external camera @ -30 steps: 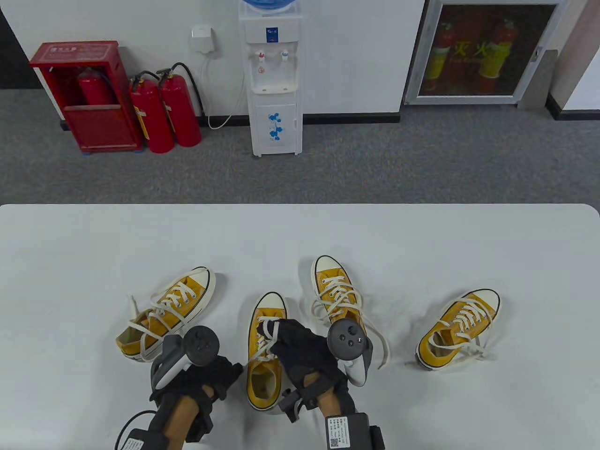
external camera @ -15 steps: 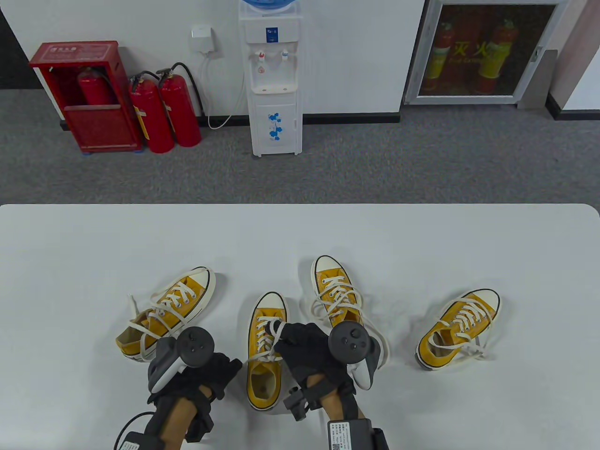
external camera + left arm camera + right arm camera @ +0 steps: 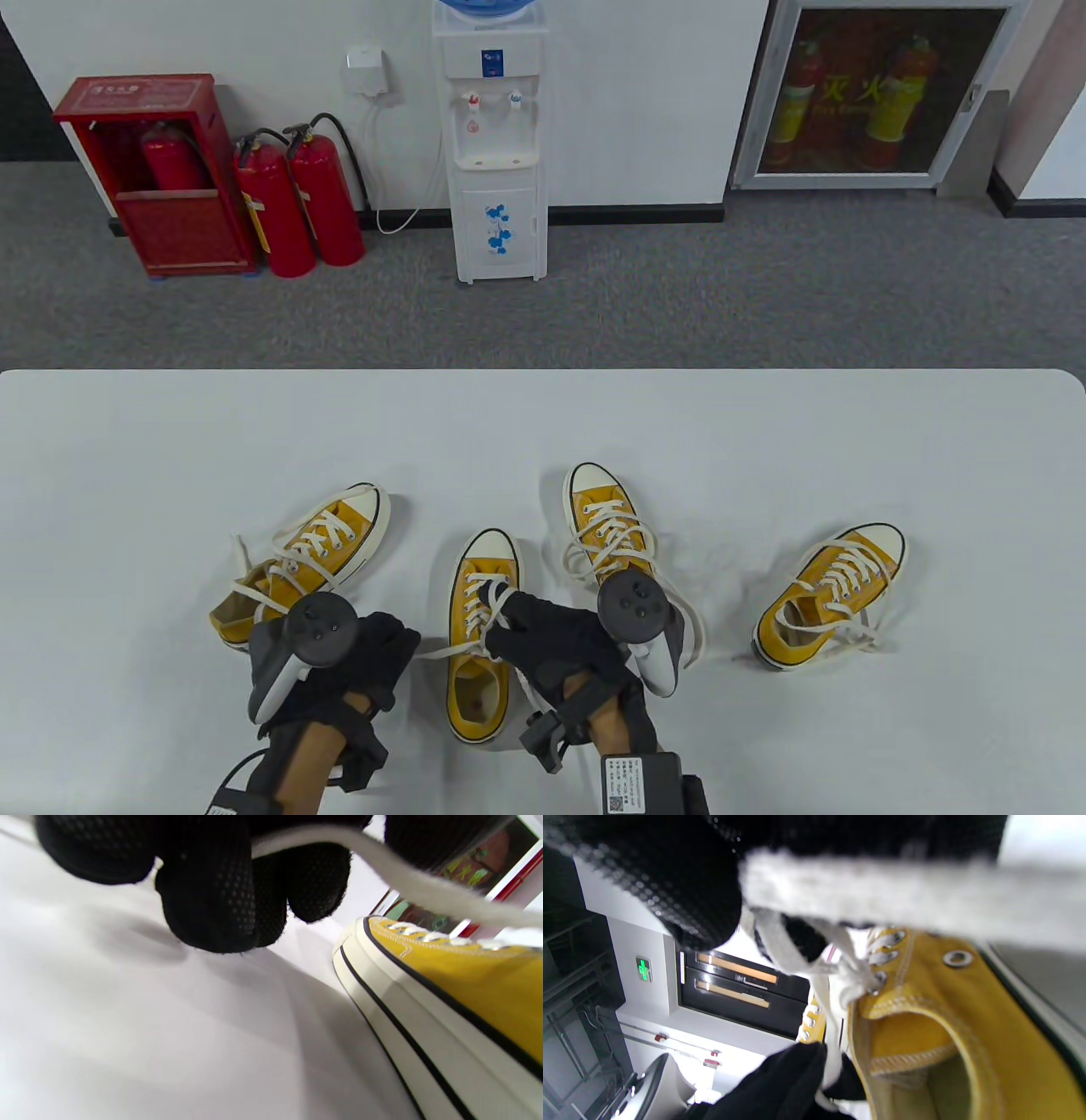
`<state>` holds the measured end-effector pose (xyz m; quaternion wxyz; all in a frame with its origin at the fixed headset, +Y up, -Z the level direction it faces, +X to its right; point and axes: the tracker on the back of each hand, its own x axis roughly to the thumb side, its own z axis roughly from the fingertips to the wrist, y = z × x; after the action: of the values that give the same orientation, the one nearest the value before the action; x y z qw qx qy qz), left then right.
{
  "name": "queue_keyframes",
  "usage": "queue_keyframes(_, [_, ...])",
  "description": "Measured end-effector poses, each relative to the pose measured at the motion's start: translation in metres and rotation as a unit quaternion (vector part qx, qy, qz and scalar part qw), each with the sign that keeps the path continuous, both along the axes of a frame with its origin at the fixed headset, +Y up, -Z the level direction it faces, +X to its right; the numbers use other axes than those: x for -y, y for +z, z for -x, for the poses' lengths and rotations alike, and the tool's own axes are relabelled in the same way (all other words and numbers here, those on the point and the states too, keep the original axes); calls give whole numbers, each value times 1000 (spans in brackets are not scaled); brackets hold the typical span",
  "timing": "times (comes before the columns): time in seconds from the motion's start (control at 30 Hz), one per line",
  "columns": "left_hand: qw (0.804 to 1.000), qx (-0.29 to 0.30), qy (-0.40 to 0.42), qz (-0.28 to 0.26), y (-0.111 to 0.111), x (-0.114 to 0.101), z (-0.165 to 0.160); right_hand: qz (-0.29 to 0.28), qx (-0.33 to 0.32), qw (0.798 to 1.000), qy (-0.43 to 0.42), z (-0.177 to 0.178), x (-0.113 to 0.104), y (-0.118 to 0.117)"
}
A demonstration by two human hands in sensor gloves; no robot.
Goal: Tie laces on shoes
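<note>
Lying near the desk's (image 3: 543,407) front edge are four yellow shoes, with wide bare surface behind them and at both ends. The far-left shoe (image 3: 297,564) is sitting loose-laced, partly behind the left hand (image 3: 373,649). That hand is hovering just beside the centre shoe (image 3: 479,637); its fingers (image 3: 212,899) are curling round a white lace (image 3: 441,652) that is running taut to the shoe's eyelets. The right hand (image 3: 551,637) is reaching over the same shoe, its fingers (image 3: 683,891) pinching another strand (image 3: 903,895) near the upper eyelets. Further right, a third shoe (image 3: 607,526) is standing behind the right hand, and a fourth (image 3: 827,594) is lying well apart. The left wrist view is showing the gap between fingers and desk; the table view is hiding it. The right wrist view is showing the crossed laces at the collar.
</note>
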<state>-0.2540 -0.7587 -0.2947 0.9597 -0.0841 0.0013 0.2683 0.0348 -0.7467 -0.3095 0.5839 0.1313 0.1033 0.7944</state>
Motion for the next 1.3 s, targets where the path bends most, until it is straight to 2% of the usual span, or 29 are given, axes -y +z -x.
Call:
queue_keyframes(0.33, [995, -24, 81, -53, 4, -5, 5, -7, -19, 999, 33, 6, 3, 2])
queue_keyframes(0.53, [988, -17, 133, -73, 5, -8, 2, -13, -29, 999, 41, 8, 5, 2])
queue_keyframes(0.77, [974, 1, 219, -64, 6, -8, -1, -24, -50, 997, 52, 14, 2, 4])
queue_keyframes(1.0, [965, 22, 257, -56, 6, -8, -8, -57, -65, 993, 81, 21, -2, 10])
queue_keyframes(1.13, [960, 58, 273, -37, 6, -6, -17, -88, -73, 987, 109, 26, -4, 13])
queue_keyframes(1.3, [961, 77, 265, -28, 7, -5, -25, -105, -76, 982, 136, 29, -6, 16])
